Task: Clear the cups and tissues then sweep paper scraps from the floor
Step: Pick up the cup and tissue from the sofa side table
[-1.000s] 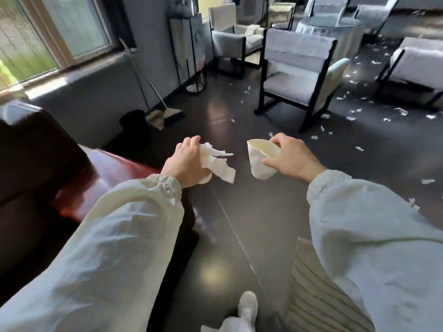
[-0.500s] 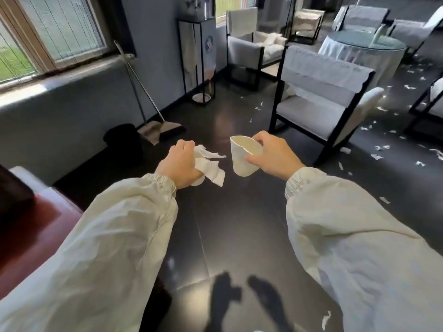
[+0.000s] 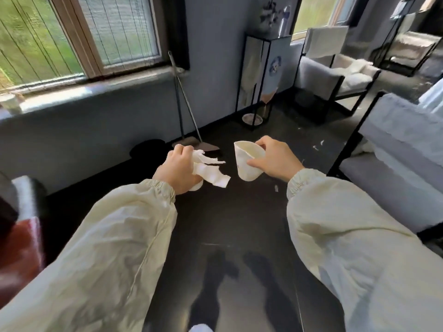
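My left hand grips crumpled white tissues, with something white and rounded showing under the palm. My right hand holds a squashed white paper cup by its side, mouth tilted to the left. Both hands hover above the dark floor. A broom and dustpan lean against the wall below the window, just beyond my left hand. A few white paper scraps lie on the floor to the right.
A round black bin stands by the wall left of the dustpan. A black-framed glass stand rises in the corner. Grey armchairs stand at the right and behind. A red-brown seat is at the left edge.
I have walked closer to the wall; the broom, dustpan and bin are nearer and the view has turned left. Both hands keep their hold on the tissues and the cup.
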{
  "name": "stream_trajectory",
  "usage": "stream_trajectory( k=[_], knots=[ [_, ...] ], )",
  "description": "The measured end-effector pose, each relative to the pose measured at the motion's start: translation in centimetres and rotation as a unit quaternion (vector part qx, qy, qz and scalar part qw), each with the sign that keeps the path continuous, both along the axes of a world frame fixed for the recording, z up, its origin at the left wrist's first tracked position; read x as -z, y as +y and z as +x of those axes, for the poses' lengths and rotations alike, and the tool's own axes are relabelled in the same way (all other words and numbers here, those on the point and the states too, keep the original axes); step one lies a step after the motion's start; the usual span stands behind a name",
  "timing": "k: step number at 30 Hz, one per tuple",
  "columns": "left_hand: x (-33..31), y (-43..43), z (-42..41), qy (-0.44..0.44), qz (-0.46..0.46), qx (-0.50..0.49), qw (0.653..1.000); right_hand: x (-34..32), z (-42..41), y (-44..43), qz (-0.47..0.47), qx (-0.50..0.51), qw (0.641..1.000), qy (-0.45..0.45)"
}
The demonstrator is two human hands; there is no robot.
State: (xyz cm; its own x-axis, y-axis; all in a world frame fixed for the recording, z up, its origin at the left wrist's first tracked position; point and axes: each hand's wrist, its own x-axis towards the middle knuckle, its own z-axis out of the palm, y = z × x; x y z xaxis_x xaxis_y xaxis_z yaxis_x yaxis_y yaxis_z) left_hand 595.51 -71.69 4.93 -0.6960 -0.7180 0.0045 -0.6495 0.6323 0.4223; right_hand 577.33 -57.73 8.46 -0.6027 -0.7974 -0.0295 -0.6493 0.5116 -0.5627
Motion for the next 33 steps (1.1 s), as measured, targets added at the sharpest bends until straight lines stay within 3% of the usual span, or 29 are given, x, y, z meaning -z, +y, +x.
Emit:
stream_trajectory(
  k=[9, 19, 28, 33],
  knots=[
    [3.4, -22.2, -3.9, 0.0, 0.009, -0.172, 0.985, 3.4, -8.0, -25.9, 0.012, -0.135, 0.991, -0.016],
    [3.5, -46.3, -8.5, -0.019, 0.012, -0.25, 0.968, 3.4, -14.3, -54.4, 0.022, -0.214, 0.976, -0.031],
    [14.3, -65.9, -14.8, -0.059, 0.081, -0.311, 0.945, 14.4, -18.6, -78.6, 0.109, -0.294, 0.949, -0.041],
    [22.4, -73.8, -17.1, -0.081, 0.119, -0.328, 0.934, 22.4, -19.4, -87.7, 0.171, -0.322, 0.929, -0.057]
  ],
)
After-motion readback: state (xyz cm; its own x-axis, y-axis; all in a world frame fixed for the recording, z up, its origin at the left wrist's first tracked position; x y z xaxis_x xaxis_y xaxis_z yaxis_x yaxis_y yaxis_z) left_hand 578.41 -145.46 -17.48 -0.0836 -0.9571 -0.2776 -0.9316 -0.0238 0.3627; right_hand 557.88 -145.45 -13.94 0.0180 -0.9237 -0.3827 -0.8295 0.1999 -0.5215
